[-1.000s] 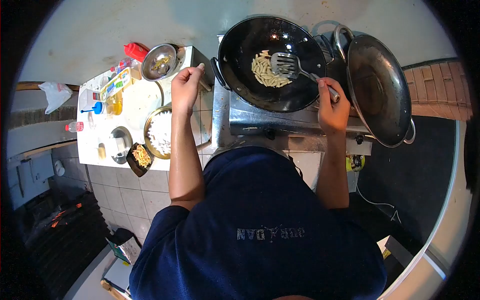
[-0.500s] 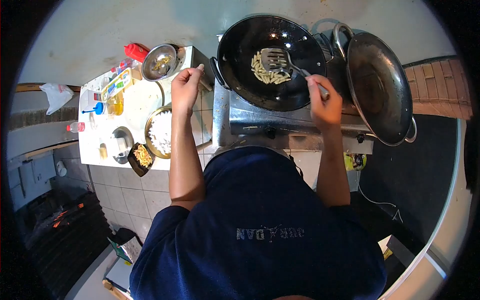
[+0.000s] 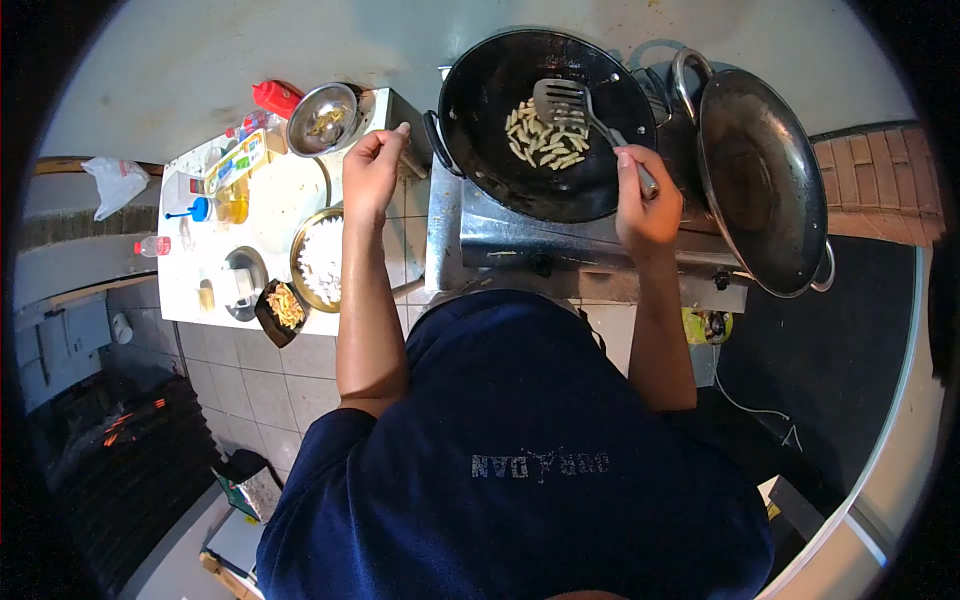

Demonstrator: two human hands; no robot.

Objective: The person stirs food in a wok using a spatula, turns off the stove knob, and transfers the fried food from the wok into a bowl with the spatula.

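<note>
My right hand (image 3: 648, 200) is wrapped round the grey handle of a slotted spatula (image 3: 564, 103). The spatula's head is in a black wok (image 3: 490, 160), over the upper edge of a small heap of pale, short strips of food (image 3: 540, 142). My left hand (image 3: 372, 172) is left of the wok, apart from its side handle (image 3: 438, 142). Its fingers are curled in with one tip pointing up, and nothing shows in them. The wok sits on a metal stove (image 3: 500, 238).
Right of the wok, a second large pan (image 3: 765, 180) leans tilted. On the white table (image 3: 205, 285) at left are a steel bowl (image 3: 322, 118), a red bottle (image 3: 277, 98), an oil jug (image 3: 235, 203), a bowl of white pieces (image 3: 320, 262) and a dark dish (image 3: 280, 312) of strips.
The spatula has moved slightly up and right in the wok, and the pale strips lie more spread out. My left hand has stayed almost in place.
</note>
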